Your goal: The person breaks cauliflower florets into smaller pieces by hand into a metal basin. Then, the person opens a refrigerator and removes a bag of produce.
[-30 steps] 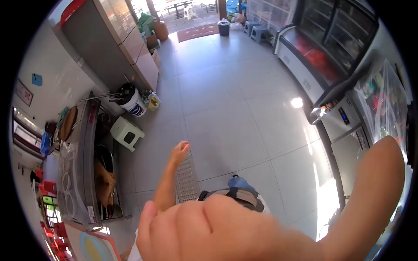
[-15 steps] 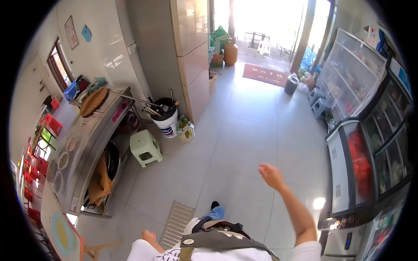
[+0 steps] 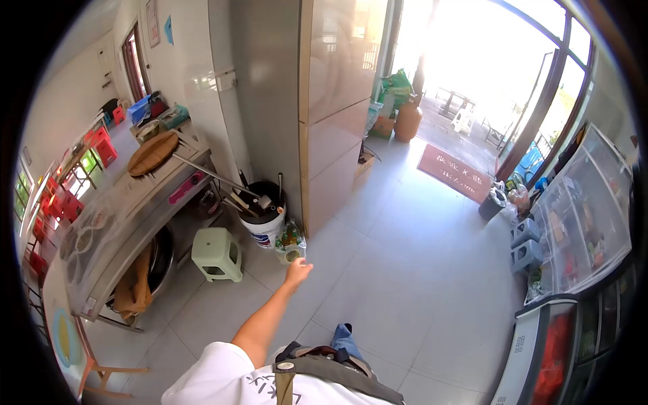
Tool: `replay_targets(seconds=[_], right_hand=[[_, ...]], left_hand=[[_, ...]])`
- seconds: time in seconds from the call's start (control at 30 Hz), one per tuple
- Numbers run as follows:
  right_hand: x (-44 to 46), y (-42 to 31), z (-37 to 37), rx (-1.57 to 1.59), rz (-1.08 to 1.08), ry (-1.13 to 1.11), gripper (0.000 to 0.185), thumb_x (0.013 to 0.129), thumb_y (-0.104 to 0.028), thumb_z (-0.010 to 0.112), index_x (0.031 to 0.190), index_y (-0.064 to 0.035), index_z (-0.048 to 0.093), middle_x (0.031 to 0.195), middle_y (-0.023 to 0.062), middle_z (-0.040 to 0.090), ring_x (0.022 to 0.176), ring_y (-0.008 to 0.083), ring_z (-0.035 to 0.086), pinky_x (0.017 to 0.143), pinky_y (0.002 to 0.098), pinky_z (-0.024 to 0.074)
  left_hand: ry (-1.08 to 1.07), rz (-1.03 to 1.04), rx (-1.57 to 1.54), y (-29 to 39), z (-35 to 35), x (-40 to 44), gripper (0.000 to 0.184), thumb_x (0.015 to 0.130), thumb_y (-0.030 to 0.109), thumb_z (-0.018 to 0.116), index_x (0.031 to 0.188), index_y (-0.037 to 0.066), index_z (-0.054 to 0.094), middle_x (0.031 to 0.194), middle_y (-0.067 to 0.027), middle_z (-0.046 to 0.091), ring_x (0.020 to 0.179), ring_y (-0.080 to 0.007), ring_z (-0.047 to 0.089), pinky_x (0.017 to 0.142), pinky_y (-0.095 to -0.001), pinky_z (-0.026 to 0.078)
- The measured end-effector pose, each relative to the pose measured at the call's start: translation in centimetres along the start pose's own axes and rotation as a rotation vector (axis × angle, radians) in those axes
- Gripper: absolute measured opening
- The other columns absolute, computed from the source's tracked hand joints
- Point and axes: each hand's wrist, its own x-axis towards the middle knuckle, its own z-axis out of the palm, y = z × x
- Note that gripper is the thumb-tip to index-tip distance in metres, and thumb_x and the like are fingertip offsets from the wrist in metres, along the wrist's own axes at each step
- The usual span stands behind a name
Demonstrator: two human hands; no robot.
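My left hand [image 3: 297, 271] is stretched out ahead of me over the tiled floor, its fingers loosely curled and nothing visible in them. It overlaps the view just below a clear plastic bag with green and yellow contents [image 3: 291, 244], but I see no grip on it. Beside that bag stands a white bucket [image 3: 262, 233] with a black liner, full of long-handled tools. A pale green stool [image 3: 217, 254] is to the left. My right hand is out of view. One shoe and a blue trouser leg show below, along with a dark strap across my white shirt.
On the left runs a metal counter [image 3: 115, 196] bearing a round wooden lid [image 3: 153, 154]. A tiled pillar [image 3: 334, 128] rises ahead. An orange gas cylinder [image 3: 408, 120] and a red mat [image 3: 455, 173] lie by the doorway. A glass-front fridge [image 3: 533, 354] and covered shelves [image 3: 580, 209] line the right.
My view has turned left and come nearer the bucket and pillar. My left hand has swung forward from low by my body; my right hand has dropped out of view.
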Motion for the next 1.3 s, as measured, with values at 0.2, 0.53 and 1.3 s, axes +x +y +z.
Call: replay_targets(seconds=[0.2,0.53,1.3], right_hand=[[11.5,-29.6,-21.8,-0.083,-0.64,0.415,0.028,0.081,-0.025,0.052,0.075,0.0006,0.064,0.07,0.0168,0.063,0.065,0.0328,0.061,0.062,0.0412,0.048],[1.1,-74.6,-29.2,0.342,-1.295,0.236,0.022,0.09,-0.02,0.052,0.096,-0.0007,0.06,0.076,0.0062,0.062,0.061,0.0122,0.058,0.054,0.0261,0.0468],[19.6,-86.0,-36.5,0.033,-0.769,-0.094,0.02,0.084,-0.014,0.056,0.094,0.0039,0.058,0.075,0.0105,0.061,0.06,0.0161,0.059,0.052,0.0264,0.0487]], left_hand=[[0.092,0.279,-0.05,14.0,4.4,7.9,0.034,0.079,0.022,0.064,0.105,0.001,0.06,0.096,-0.0106,0.065,0.089,-0.0172,0.061,0.077,-0.0285,0.047],[0.737,0.554,-0.044,27.7,-0.9,28.9,0.055,0.076,0.03,0.068,0.116,-0.002,0.049,0.102,-0.0164,0.058,0.096,-0.0281,0.055,0.082,-0.0364,0.044],[1.251,0.564,-0.039,39.4,3.9,37.9,0.035,0.075,0.025,0.072,0.087,-0.001,0.052,0.083,-0.0091,0.048,0.075,-0.023,0.046,0.069,-0.034,0.04]])
